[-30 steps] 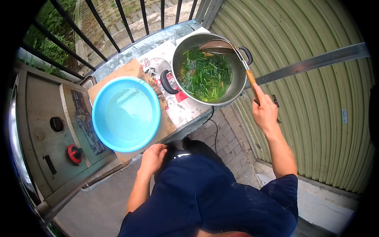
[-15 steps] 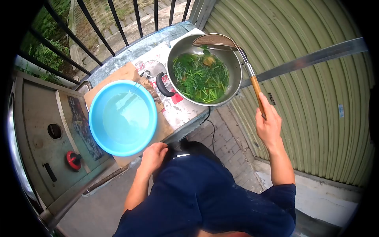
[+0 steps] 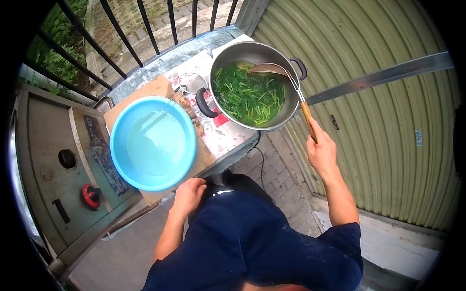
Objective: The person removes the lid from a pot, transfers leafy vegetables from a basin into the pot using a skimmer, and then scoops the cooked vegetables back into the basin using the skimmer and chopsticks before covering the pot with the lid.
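Observation:
My right hand is wrapped round the wooden handle of a wire strainer. The strainer's mesh bowl is tilted inside the metal pot, touching the liquid near the far right wall. Chopped green leaves and stems float in the pot. My left hand rests by my body at the front edge of the counter, its fingers curled; what they hold, if anything, is hidden. Near it stands a light blue basin with clear liquid in it.
A small round strainer lies between basin and pot. Cardboard lies under the basin. Black railings stand behind the counter, a ribbed green shutter to the right, and a metal cabinet with a red knob to the left.
The strainer rose to the pot's rim half a second ago and is now lowered back into the greens. My right hand has moved slightly left; my left hand has stayed in place.

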Demonstrator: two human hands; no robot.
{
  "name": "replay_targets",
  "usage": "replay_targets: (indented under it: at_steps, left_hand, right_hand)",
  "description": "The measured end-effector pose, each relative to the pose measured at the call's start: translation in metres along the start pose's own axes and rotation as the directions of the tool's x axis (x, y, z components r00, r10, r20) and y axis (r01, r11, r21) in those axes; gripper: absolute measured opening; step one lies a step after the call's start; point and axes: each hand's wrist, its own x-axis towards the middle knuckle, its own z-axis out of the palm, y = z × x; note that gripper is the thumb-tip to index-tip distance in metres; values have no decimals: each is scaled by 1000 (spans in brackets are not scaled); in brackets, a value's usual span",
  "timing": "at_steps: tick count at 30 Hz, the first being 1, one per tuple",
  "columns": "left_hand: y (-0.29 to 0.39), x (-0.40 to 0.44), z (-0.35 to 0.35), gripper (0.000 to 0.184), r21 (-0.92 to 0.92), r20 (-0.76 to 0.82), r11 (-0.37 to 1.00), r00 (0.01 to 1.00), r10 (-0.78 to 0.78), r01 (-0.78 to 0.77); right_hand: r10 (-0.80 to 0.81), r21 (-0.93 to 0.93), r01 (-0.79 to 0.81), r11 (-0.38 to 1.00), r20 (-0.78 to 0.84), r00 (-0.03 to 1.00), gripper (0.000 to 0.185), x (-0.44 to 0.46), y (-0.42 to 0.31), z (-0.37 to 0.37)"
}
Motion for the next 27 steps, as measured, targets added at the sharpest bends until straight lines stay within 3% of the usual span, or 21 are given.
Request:
replay_targets:
  at_steps: [1, 5, 9, 15, 17, 21, 24, 26, 27]
  left_hand:
    - [0, 1, 1, 23, 4, 4, 1000, 1000, 7, -7]
    - [2, 6, 0, 23, -3, 2, 998, 998, 58, -58]
    - [3, 11, 0, 23, 23, 20, 996, 996, 90, -90]
    - [-3, 11, 5, 22, 24, -15, 992, 992, 125, -125]
    - [-8, 8, 7, 21, 28, -48, 989, 988, 145, -144]
    - [-12, 0, 9, 22, 22, -68, 995, 993, 100, -99]
    - [-7, 0, 8, 23, 5, -28, 998, 998, 61, -61]
    - [-2, 1, 7, 24, -4, 15, 999, 999, 32, -32]
    - [1, 1, 7, 24, 5, 9, 999, 999, 43, -43]
  right_hand:
    - [-3, 145, 9, 989, -37, 999, 64, -7, 0, -8]
    - [-51, 194, 75, 978, -126, 991, 56, -29, -17, -54]
    - [-38, 65, 47, 997, -121, 992, 59, -25, -23, -82]
    - [-17, -211, 30, 977, 63, 998, 61, 10, -15, -64]
    - [-16, -197, 36, 980, 98, 995, 60, 12, -19, -69]
    - [-119, -88, 121, 989, 31, 992, 58, 6, -17, -112]
    - [-150, -142, 161, 977, 90, 985, 62, 12, -31, -161]
    - [-209, -340, 285, 896, 243, 947, 64, 24, -45, -186]
    - [-210, -337, 285, 897, 243, 947, 64, 30, -50, -193]
